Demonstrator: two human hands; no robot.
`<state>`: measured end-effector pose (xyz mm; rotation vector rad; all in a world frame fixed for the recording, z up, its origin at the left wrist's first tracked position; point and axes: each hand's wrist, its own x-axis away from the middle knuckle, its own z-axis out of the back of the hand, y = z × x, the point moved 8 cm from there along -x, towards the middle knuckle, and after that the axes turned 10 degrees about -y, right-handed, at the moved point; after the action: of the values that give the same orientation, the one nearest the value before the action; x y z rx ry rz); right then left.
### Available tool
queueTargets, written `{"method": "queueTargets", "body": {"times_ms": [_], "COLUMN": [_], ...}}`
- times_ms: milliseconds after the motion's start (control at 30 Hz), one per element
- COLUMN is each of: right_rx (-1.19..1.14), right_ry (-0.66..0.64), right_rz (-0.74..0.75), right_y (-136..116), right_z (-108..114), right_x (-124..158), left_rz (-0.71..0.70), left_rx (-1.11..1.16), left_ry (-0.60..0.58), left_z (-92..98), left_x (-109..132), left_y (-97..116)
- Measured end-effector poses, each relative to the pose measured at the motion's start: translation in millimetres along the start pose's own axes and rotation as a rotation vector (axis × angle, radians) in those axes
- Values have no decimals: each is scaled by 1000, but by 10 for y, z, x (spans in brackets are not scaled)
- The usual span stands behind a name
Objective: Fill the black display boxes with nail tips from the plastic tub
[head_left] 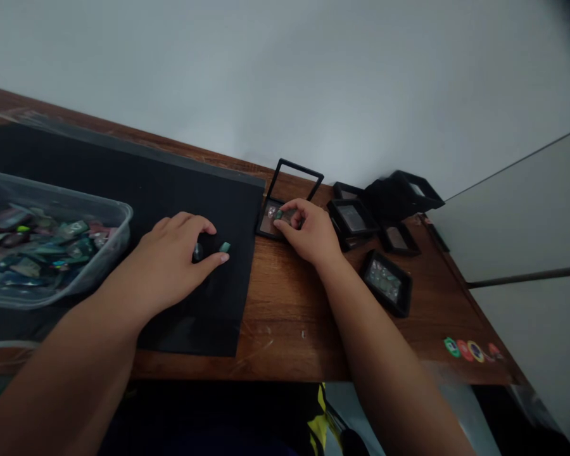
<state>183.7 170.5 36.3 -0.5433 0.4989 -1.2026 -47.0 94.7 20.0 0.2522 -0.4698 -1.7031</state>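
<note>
My right hand [308, 229] pinches a small green stone [279, 215] between thumb and forefinger. It is over the base of an opened black display frame [260, 228], whose lid stands tilted up behind. A pale clear piece [272, 213] lies in that base, just left of the fingertips. My left hand [178, 253] hovers or rests over the black mat [190, 329] with thumb and forefinger apart. Another green stone [225, 247] is just beyond its thumb tip. A dark rounded stone [198, 253] shows in the gap between thumb and forefinger, partly hidden by the hand.
At left, a clear plastic tub [126, 218] holds many coloured stones in plastic wrap. Several closed black frames [354, 217] are piled at right on the wooden table [285, 316]. One filled frame [386, 283] lies nearer me. Round stickers [475, 351] mark the right front corner.
</note>
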Motion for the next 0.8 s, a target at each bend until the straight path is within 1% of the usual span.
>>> {"method": "queueTargets", "body": {"times_ms": [167,367,800], "right_rx": [11,49,-9], "right_ry": [-31,-19,16], "right_rz": [-31,-28,17], "right_y": [5,-15,-4], "right_z": [-13,-5,32], "right_x": [13,12,-5], "left_rz": [-2,6,8], "left_rx": [-21,-30,-82], "left_ry": [-2,0,-11], "left_z": [7,18,11], "left_x": [13,16,32], "left_y": [27,40,125]}}
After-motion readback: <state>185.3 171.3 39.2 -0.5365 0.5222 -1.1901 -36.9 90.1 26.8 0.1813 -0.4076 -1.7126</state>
